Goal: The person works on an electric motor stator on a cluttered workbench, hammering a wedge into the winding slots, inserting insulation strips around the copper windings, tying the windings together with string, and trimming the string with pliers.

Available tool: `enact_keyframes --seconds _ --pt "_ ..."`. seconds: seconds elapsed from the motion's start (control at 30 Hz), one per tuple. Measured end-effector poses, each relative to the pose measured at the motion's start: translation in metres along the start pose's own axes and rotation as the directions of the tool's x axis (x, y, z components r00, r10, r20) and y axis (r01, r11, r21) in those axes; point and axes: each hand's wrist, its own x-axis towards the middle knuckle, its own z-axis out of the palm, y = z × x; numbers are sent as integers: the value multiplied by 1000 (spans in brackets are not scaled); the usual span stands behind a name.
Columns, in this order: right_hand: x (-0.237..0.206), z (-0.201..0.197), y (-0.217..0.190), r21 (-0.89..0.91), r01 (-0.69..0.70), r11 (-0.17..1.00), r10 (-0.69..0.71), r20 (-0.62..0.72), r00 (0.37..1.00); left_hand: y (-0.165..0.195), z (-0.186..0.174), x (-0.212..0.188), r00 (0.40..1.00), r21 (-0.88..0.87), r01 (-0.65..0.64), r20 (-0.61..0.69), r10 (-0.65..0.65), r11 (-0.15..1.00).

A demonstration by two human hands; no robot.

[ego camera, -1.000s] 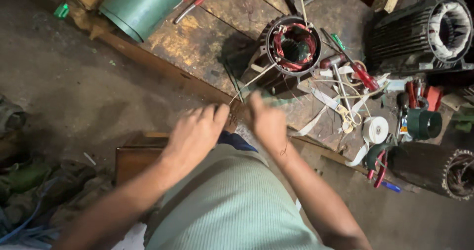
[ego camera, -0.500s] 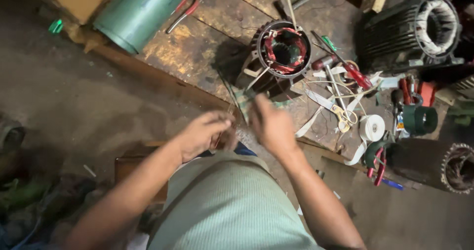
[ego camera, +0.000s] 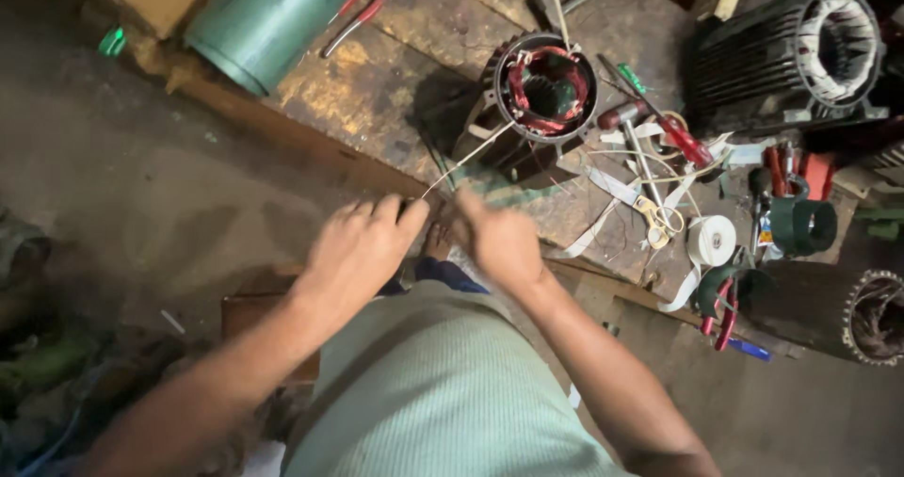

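Observation:
My left hand [ego camera: 356,251] and my right hand [ego camera: 497,242] are close together at the near edge of the wooden workbench [ego camera: 377,91], just above my knee. Both pinch a thin pale strip [ego camera: 468,160] that runs taut from my fingers up to the motor stator [ego camera: 544,89]. The stator stands upright on the bench, a dark ribbed housing with red and copper windings inside. My right hand is blurred, so its exact finger hold is unclear.
A green cylinder [ego camera: 268,16] and red-handled pliers [ego camera: 363,11] lie at the bench's back left. Scissors [ego camera: 659,215], a tape roll [ego camera: 711,240], screwdrivers [ego camera: 673,133] and white strips clutter the right. Two larger motor housings [ego camera: 796,48], [ego camera: 843,309] sit far right. Bare floor lies left.
Both hands have drawn together and pulled back toward my body, tightening the strip from the stator. The view has shifted slightly.

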Motion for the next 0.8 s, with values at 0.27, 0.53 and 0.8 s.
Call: enact_keyframes --seconds 0.27,0.53,0.8 --pt "4 -15 -12 107 18 994 -21 25 999 12 54 1 921 -503 377 292 -258 777" --pt "4 -34 -26 -77 31 997 -40 -115 993 -15 5 -3 998 -299 7 -62 -26 954" --pt "6 -9 -15 83 3 997 -10 87 996 -1 -9 3 994 43 -25 106 20 999"
